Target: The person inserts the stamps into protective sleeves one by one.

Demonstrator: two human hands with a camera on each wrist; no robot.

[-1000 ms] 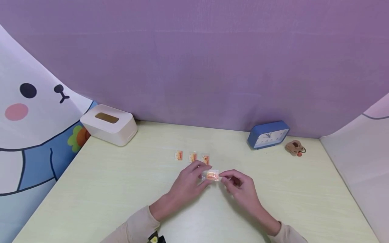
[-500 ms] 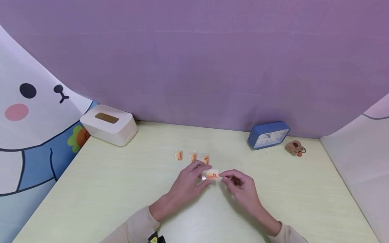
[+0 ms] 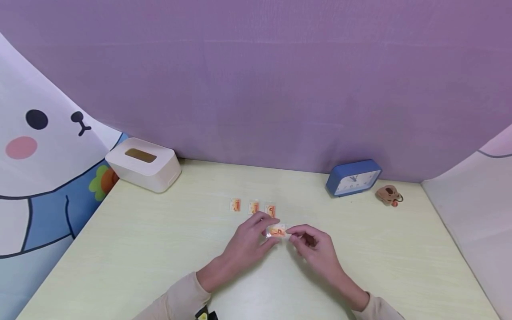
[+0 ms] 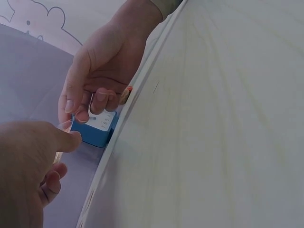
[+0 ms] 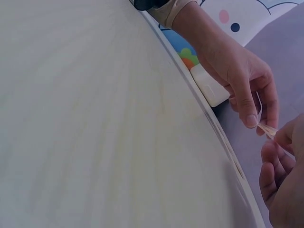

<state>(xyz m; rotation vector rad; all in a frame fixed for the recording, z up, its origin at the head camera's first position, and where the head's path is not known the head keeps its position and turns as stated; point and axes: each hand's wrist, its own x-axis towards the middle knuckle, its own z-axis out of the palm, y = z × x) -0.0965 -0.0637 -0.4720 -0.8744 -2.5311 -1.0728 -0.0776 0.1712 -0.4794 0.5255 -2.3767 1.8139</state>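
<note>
A small clear plastic packet (image 3: 277,230) with an orange-and-white printed card inside is held just above the table, between both hands. My left hand (image 3: 249,240) grips its left side, thumb below and fingers above. At the opposite edge, my right hand (image 3: 318,251) pinches the packet with thumb and index finger. The right wrist view shows the packet (image 5: 268,130) nearly edge-on, stretched between the two hands. Beyond my left fingers, three similar orange-printed packets lie in a row: a left one (image 3: 235,205), a middle one (image 3: 254,207) and a right one (image 3: 270,209).
A white tissue box (image 3: 144,166) stands at the back left of the pale table (image 3: 160,240). At the back right are a blue clock (image 3: 354,178) and a small brown pouch (image 3: 387,194) with a ring. A purple cloth (image 3: 256,89) hangs behind.
The held packet and my right fingertips have shifted very slightly left, and the glare on the packet has faded. My left hand and the three packets on the table stay put.
</note>
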